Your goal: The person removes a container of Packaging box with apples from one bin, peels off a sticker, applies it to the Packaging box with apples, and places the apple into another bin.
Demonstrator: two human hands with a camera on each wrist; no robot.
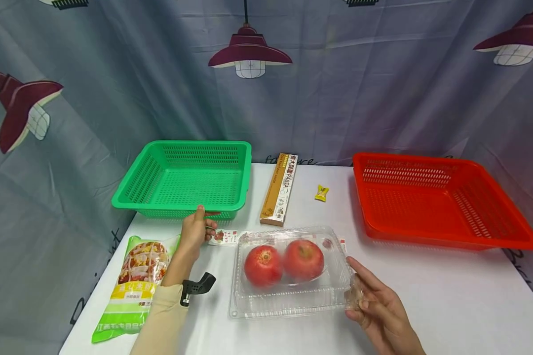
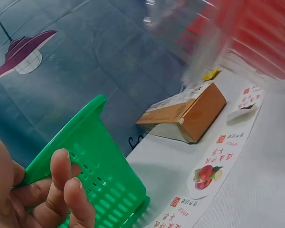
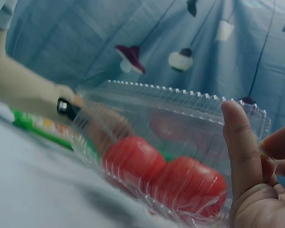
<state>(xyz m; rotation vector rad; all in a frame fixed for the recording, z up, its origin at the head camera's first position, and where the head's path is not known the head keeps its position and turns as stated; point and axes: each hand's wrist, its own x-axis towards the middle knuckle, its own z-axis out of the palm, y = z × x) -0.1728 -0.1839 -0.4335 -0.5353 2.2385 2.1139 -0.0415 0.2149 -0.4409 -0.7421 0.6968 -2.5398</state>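
My right hand (image 1: 377, 308) holds the right end of a clear plastic clamshell box (image 1: 284, 300), which is raised over the white table. Two red apples, one on the left (image 1: 263, 266) and one on the right (image 1: 304, 260), sit side by side inside it. With the thumb on top and fingers below, my left hand (image 1: 195, 230) grips the near rim of a green plastic basket (image 1: 191, 185). A paper strip of apple labels (image 2: 228, 152) lies on the table beside this basket, partly hidden by the box in the head view.
A green and yellow food bag (image 1: 133, 296) lies at the left, partly behind my left forearm. Behind the clamshell are a long pasta box (image 1: 280, 190) and a small yellow wrapped packet (image 1: 322, 193). A red basket (image 1: 408, 207) stands at the right, before a grey curtain.
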